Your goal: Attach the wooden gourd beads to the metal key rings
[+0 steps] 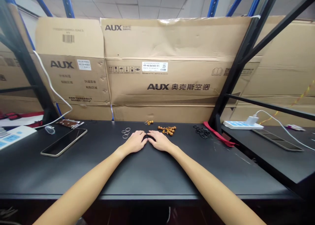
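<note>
My left hand (136, 140) and my right hand (159, 140) lie flat on the black table (147, 172), palms down, fingertips nearly touching in the middle. Both hands are open and hold nothing. Just left of my left hand lie a few small metal rings (125, 132). Beyond my right hand sits a small heap of brown wooden beads (167, 130), and a smaller bead piece (148, 122) lies farther back near the cardboard.
A phone (64, 141) lies face up at the left, with a white cable (52, 90) and a clear small object (50, 129) behind it. Black rings (202, 132) and a red strap (218, 135) lie at the right. Cardboard boxes (172, 74) wall the back. A power strip (240, 124) sits on the right table.
</note>
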Motion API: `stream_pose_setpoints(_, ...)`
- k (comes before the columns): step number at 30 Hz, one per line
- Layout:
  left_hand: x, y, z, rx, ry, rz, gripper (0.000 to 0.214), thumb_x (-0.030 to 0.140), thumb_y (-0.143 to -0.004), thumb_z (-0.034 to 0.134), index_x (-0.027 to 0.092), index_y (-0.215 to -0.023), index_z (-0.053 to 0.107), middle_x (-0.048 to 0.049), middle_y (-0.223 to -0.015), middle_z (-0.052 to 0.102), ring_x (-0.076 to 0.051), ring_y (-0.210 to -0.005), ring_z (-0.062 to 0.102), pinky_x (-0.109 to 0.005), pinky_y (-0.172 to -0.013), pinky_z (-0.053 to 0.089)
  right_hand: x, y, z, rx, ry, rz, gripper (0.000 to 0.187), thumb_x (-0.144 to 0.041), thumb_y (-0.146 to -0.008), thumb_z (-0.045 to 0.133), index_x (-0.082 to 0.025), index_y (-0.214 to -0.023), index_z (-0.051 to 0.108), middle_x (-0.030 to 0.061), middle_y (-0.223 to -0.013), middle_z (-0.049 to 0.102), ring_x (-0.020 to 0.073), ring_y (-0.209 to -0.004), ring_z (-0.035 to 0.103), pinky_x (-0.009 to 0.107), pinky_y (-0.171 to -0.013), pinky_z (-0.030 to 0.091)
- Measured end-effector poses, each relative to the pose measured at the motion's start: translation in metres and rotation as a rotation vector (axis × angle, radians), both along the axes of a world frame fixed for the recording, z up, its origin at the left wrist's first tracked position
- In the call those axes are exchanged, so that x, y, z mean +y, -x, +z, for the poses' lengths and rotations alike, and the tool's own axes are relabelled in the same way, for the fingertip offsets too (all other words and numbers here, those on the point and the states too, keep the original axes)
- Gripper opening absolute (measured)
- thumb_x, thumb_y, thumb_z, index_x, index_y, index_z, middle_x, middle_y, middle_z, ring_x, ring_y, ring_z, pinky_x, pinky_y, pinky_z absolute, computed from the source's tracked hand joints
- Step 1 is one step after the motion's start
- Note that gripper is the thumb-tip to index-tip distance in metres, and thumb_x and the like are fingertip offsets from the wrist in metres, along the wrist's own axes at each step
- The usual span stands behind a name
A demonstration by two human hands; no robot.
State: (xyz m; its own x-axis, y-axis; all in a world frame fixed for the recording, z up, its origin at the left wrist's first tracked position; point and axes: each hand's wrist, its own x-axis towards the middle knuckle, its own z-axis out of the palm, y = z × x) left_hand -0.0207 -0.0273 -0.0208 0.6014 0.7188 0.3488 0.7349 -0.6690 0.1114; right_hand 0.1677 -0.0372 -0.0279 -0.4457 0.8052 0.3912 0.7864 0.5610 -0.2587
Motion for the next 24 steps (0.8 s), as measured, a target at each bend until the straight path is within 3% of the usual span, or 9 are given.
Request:
stream_pose_setpoints(15, -0.001, 0.000, 0.002, 0.007, -0.009, 0.000, 0.035, 0.035, -0.092, 0.038, 0.015, -0.115, 0.056, -0.0141, -0.126, 0.054, -0.026, -0.119, 0.046, -0.042, -0.100, 0.036, 0.000, -0.001, 0.002, -0.019, -0.009, -0.008, 0.039, -0.031, -0.091, 0.042, -0.016, -0.124, 0.057, 0.0114, -0.133, 0.051, 0.0202, -0.124, 0.046, 0.036, -0.107, 0.033)
stream_pose_setpoints(21, -0.020, -0.010, 0.007, 0.086, -0.023, 0.255, 0.036, 0.039, -0.092, 0.037, 0.019, -0.116, 0.056, -0.0150, -0.127, 0.053, -0.033, -0.120, 0.043, -0.060, -0.095, 0.032, 0.001, -0.001, 0.001, -0.016, -0.012, -0.003, 0.039, -0.030, -0.090, 0.043, -0.016, -0.123, 0.057, 0.0117, -0.133, 0.051, 0.0203, -0.124, 0.046, 0.037, -0.107, 0.034)
stream_pose_setpoints(24, -0.024, -0.013, 0.008, 0.117, -0.023, 0.299, 0.038, 0.040, -0.093, 0.035, 0.017, -0.115, 0.056, -0.0179, -0.122, 0.055, -0.035, -0.114, 0.046, -0.061, -0.087, 0.038, 0.001, -0.001, 0.001, -0.018, -0.006, -0.007, 0.039, -0.031, -0.090, 0.043, -0.016, -0.123, 0.057, 0.0119, -0.133, 0.051, 0.0203, -0.124, 0.046, 0.036, -0.106, 0.034)
